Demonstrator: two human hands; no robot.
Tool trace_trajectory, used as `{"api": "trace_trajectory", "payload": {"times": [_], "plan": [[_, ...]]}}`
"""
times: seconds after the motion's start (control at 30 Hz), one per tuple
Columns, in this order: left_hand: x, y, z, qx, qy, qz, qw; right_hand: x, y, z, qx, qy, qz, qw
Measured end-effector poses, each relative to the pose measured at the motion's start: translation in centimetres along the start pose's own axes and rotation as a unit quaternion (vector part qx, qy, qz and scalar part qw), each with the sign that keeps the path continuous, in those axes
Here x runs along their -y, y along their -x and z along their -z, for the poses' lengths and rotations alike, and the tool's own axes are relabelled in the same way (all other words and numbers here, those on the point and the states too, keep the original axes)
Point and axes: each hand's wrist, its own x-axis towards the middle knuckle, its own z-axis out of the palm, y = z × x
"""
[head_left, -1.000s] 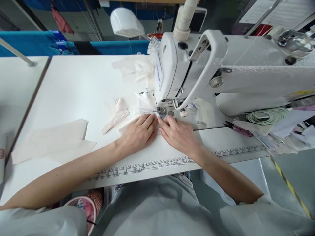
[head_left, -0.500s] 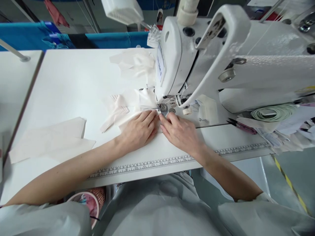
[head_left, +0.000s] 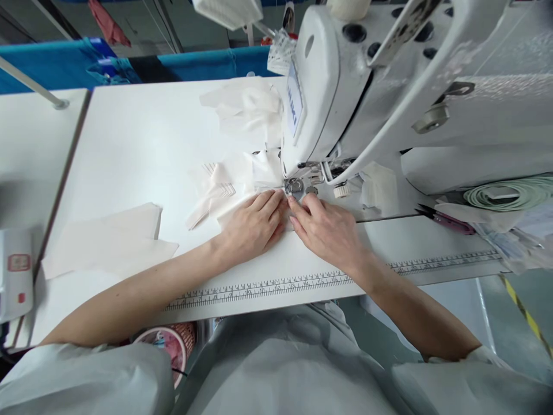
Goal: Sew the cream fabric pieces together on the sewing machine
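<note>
At the needle of a white sewing machine (head_left: 315,86), both hands work on a thin cream-white fabric piece (head_left: 233,199). My left hand (head_left: 254,225) bears down on its near edge, fingers close together and slightly bent, the thumb hidden. Just right of it, my right hand (head_left: 326,230) is curled, with thumb and index finger pinched at the fabric's edge in front of the presser foot (head_left: 294,185). The fingertips of the two hands nearly meet. Striped stitch lines mark the fabric's left part. What lies beneath the fingers is hidden.
Cut fabric panels (head_left: 108,239) lie at left, with another crumpled fabric piece (head_left: 248,106) behind. To the right are thread snips (head_left: 447,219) and a coil of pale green cord (head_left: 510,193). A printed ruler (head_left: 276,287) runs along the front edge, above a pink basket (head_left: 184,340).
The camera view has shifted, so the table and machine sit farther right, and a white box shows at left. Both hands keep nearly the same place at the presser foot.
</note>
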Motion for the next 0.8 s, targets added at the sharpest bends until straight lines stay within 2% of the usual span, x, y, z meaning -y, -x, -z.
{"api": "trace_trajectory", "payload": {"times": [0.43,0.6,0.7,0.8], "plan": [[0.3,-0.3,0.2,-0.002,0.014,0.008,1.0,-0.2,-0.2,-0.1,-0.008,-0.027,-0.015,0.999],[0.5,-0.4,0.4,0.004,0.006,0.001,1.0,-3.0,-0.7,-0.7,-0.06,-0.081,-0.057,0.993],[0.6,-0.4,0.4,0.001,0.031,0.008,0.999,-5.2,-1.7,-1.3,-0.081,-0.073,-0.087,0.99],[0.6,-0.5,0.4,0.002,0.04,0.01,0.999,-6.4,-2.5,-2.1,-0.114,-0.076,-0.097,0.986]]}}
